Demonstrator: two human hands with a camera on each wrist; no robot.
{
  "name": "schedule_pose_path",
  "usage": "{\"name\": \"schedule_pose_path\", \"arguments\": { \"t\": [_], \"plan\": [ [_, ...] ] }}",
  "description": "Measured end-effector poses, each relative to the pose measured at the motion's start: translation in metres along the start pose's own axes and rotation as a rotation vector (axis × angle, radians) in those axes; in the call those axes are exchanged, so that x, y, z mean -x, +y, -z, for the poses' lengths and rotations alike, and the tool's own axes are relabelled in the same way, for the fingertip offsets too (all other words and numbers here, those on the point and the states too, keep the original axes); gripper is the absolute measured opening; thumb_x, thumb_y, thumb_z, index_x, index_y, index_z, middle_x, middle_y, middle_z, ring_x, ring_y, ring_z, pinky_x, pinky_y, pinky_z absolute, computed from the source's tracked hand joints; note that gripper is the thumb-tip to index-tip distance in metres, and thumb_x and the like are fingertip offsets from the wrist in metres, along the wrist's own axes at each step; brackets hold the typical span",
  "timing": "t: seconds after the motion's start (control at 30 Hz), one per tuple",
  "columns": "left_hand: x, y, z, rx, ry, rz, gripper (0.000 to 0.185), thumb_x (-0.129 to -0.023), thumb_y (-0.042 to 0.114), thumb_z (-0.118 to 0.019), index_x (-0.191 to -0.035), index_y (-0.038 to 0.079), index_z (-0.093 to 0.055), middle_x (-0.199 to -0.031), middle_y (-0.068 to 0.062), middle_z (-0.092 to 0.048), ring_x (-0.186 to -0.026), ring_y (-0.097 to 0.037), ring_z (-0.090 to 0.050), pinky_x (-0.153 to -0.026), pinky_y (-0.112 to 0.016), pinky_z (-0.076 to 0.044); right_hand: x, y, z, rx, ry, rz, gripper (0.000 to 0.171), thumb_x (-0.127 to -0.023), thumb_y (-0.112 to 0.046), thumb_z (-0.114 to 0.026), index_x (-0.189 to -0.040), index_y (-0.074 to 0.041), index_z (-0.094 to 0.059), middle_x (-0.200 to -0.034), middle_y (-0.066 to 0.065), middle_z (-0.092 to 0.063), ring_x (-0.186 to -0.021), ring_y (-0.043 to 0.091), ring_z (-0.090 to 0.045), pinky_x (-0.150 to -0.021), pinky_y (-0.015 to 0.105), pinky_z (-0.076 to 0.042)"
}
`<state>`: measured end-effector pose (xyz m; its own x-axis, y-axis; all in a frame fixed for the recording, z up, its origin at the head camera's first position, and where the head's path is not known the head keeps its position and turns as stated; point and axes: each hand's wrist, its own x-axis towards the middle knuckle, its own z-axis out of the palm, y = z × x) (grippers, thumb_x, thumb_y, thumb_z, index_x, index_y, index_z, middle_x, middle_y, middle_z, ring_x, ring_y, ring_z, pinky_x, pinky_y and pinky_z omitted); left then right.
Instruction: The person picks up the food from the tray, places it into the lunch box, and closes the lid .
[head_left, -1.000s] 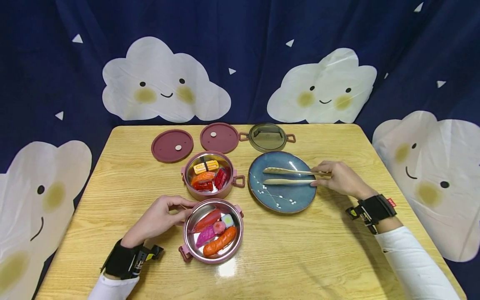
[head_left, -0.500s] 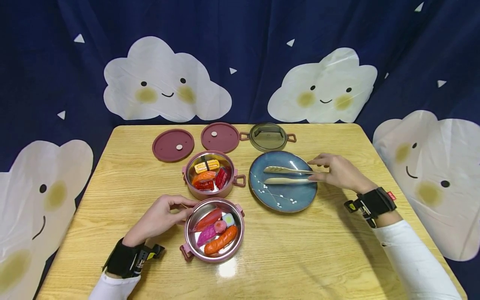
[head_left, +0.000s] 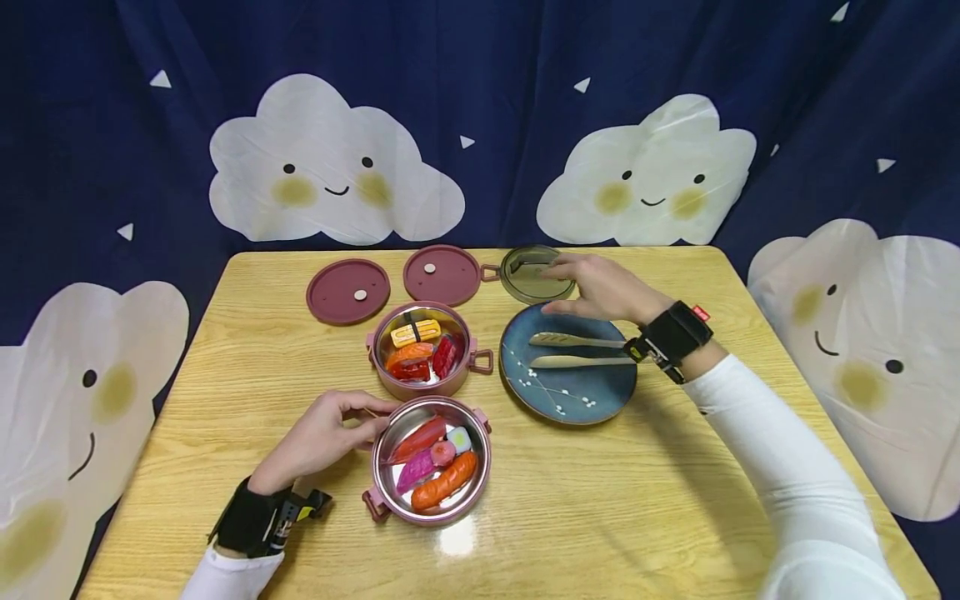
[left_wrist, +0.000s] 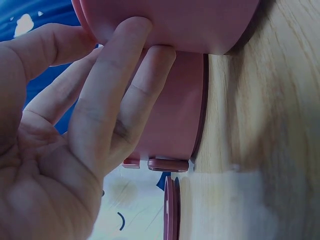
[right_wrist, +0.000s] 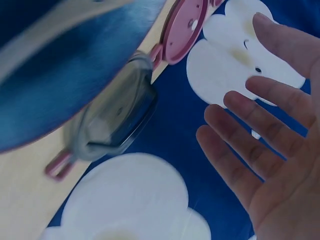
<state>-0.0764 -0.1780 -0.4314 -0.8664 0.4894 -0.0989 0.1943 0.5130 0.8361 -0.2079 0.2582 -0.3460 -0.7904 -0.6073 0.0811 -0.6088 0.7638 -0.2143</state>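
Note:
A pink pot (head_left: 480,479) with a steel inside holds toy food, including a sausage (head_left: 444,481), a purple piece (head_left: 415,472) and a red piece (head_left: 418,439). My left hand (head_left: 318,437) rests its fairly straight fingers and thumb against this pot's outer left wall; the left wrist view shows fingertips (left_wrist: 132,27) touching it. My right hand (head_left: 603,287) is in the air between the glass lid (head_left: 521,287) and the blue plate (head_left: 570,392), fingers spread and holding nothing. Two wooden utensils (head_left: 573,362) lie on the plate, their handle ends hidden by my right wrist.
Behind the near pot stands a second pink pot (head_left: 375,354) with toy sushi. Two maroon lids, a left one (head_left: 333,292) and a right one (head_left: 450,283), lie along the table's back edge. A dark cloud-print curtain (head_left: 502,50) hangs behind the wooden table (head_left: 600,500).
My right hand has let go of the wooden utensils, risen off the plate's right side and moved back and left toward the glass lid. My left hand stays against the near pot.

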Motion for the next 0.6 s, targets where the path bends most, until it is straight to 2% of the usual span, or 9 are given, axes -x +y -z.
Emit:
{"name": "schedule_pose_path", "arguments": {
  "t": [0.07,0.17,0.3,0.47,0.6],
  "plan": [
    [0.000,0.000,0.000,0.002,-0.001,0.000,0.023,-0.101,0.016,-0.071,-0.123,0.017,-0.080,-0.118,-0.001,-0.080,-0.112,-0.019,-0.070,-0.097,-0.037,-0.054,-0.018,-0.003,-0.002,0.006,-0.012,0.029,0.054,-0.088,-0.039,-0.086,-0.129,-0.005,-0.075,-0.129,0.015,-0.072,-0.115,0.032,-0.071,-0.100,0.051,-0.056],
    [-0.001,0.000,0.000,0.007,-0.004,0.004,0.023,-0.101,0.015,-0.071,-0.122,0.016,-0.079,-0.118,-0.002,-0.080,-0.109,-0.017,-0.070,-0.093,-0.031,-0.055,-0.041,-0.004,-0.006,-0.003,-0.037,0.055,0.047,-0.090,-0.038,-0.084,-0.124,-0.007,-0.076,-0.126,0.013,-0.072,-0.112,0.029,-0.071,-0.098,0.049,-0.056],
    [-0.002,-0.001,0.000,0.006,-0.004,0.006,0.023,-0.100,0.014,-0.071,-0.122,0.015,-0.080,-0.116,-0.002,-0.081,-0.106,-0.013,-0.070,-0.090,-0.026,-0.054,-0.066,-0.004,-0.015,-0.027,-0.066,0.047,0.043,-0.091,-0.038,-0.082,-0.124,-0.011,-0.076,-0.123,0.011,-0.072,-0.110,0.028,-0.070,-0.097,0.049,-0.056],
    [-0.002,0.000,0.001,0.000,0.002,0.006,0.023,-0.100,0.013,-0.071,-0.121,0.017,-0.080,-0.115,0.000,-0.081,-0.104,-0.010,-0.069,-0.093,-0.028,-0.054,-0.091,-0.004,-0.030,-0.020,-0.120,0.034,0.042,-0.093,-0.036,-0.081,-0.127,-0.013,-0.076,-0.124,0.010,-0.072,-0.112,0.031,-0.070,-0.098,0.048,-0.056],
    [-0.002,0.000,0.001,-0.009,0.009,0.005,0.022,-0.099,0.015,-0.073,-0.119,0.019,-0.081,-0.114,0.003,-0.081,-0.105,-0.009,-0.069,-0.098,-0.033,-0.053,-0.108,-0.007,-0.044,0.008,-0.163,0.055,0.038,-0.092,-0.031,-0.082,-0.124,-0.011,-0.077,-0.121,0.011,-0.073,-0.104,0.029,-0.070,-0.092,0.046,-0.056]
  ]
}}
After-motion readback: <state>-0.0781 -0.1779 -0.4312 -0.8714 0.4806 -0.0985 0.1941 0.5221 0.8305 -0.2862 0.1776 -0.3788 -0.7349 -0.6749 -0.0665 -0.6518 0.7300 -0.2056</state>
